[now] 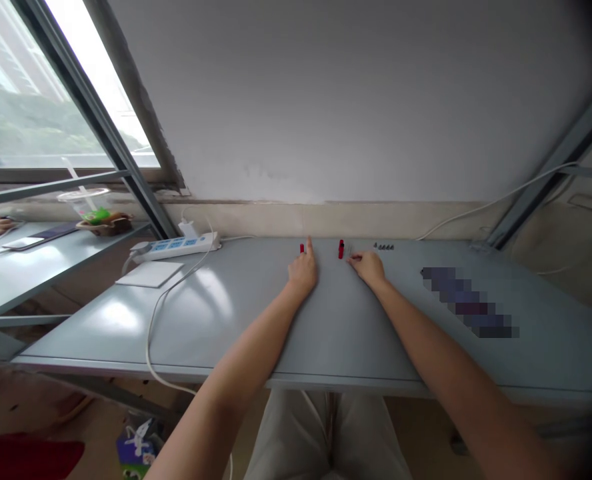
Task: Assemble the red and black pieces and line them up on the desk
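2 red pieces were located near the far edge of the table (341, 320). The left red piece (302, 248) was small and narrow; the right red piece (341, 249) was longer, with an uneven outline. The left hand (303, 271) had 1 finger extended toward the far edge, the others curled; the left red piece was just beside that finger, grip undetermined. The right hand (369, 267) had its fingers pinched narrow, near the right red piece; whether they held anything could not be determined. Small dark pieces (385, 247) lay farther right along that edge.
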